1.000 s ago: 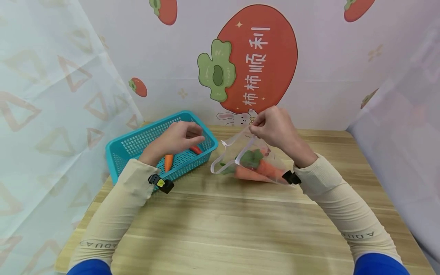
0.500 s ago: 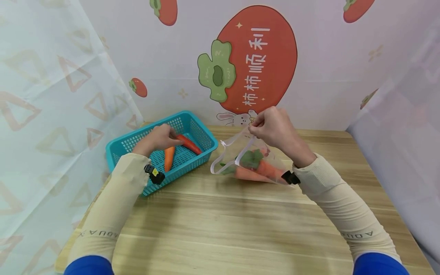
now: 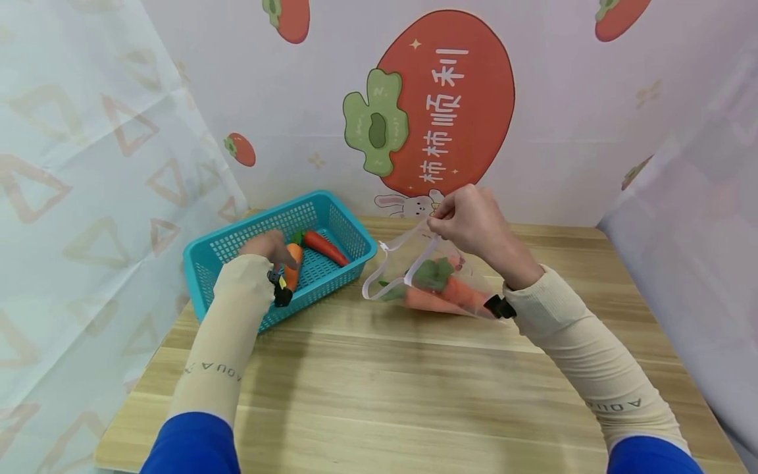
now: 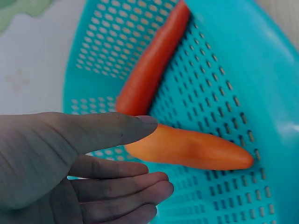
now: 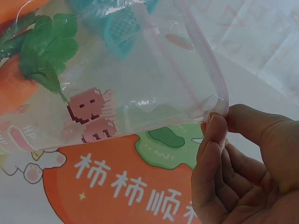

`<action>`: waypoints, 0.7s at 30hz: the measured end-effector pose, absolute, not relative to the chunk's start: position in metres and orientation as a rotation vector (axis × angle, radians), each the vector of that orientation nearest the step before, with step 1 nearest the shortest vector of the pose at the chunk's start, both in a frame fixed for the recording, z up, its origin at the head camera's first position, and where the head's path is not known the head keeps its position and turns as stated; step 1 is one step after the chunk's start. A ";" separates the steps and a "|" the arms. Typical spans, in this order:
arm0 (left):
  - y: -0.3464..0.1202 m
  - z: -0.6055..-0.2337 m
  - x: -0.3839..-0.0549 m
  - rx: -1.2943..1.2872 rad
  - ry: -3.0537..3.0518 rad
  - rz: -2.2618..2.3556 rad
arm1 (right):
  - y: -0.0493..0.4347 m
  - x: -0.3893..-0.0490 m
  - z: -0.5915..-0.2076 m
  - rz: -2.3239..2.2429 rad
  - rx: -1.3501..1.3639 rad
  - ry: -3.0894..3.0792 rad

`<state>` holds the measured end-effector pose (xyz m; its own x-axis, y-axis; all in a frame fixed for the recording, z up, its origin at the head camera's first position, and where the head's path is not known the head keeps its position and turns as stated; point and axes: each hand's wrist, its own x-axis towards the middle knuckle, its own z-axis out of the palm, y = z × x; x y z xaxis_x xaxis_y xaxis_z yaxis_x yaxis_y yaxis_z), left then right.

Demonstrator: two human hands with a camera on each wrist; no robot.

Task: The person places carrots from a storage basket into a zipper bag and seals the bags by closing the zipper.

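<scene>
Two carrots lie in the teal basket (image 3: 204, 253) at the far left of the table (image 3: 379, 395): a red carrot (image 3: 324, 247) and an orange carrot (image 3: 291, 263). My left hand (image 3: 266, 245) hovers over the orange one, fingers loose, holding nothing. My right hand (image 3: 470, 220) pinches the rim of the clear bag (image 3: 414, 276); two more carrots with green leaves lie inside it.

The head view looks forward and down over the whole table (image 3: 414, 388). The left wrist view sits close inside the basket (image 4: 224, 70); the right wrist view looks up through the bag (image 5: 140, 84), which the head view shares.
</scene>
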<state>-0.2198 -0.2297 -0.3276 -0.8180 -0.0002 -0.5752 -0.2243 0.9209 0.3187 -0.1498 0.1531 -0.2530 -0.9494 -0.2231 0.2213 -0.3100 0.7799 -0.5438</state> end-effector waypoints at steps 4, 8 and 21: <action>-0.233 -0.338 -0.220 -0.334 2.436 0.577 | 0.152 -0.150 -0.254 0.904 0.414 -2.829; -0.234 -0.339 -0.211 -0.369 2.452 0.646 | 0.152 -0.150 -0.254 0.889 0.419 -2.827; -0.229 -0.336 -0.193 -0.484 2.442 0.801 | 0.153 -0.149 -0.253 0.892 0.424 -2.823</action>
<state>-0.1934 -0.2292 -0.3364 -0.8006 -0.1686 -0.5750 -0.4763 0.7613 0.4399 -0.1492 0.1529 -0.2532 -0.9486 -0.2216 0.2258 -0.3111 0.7830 -0.5386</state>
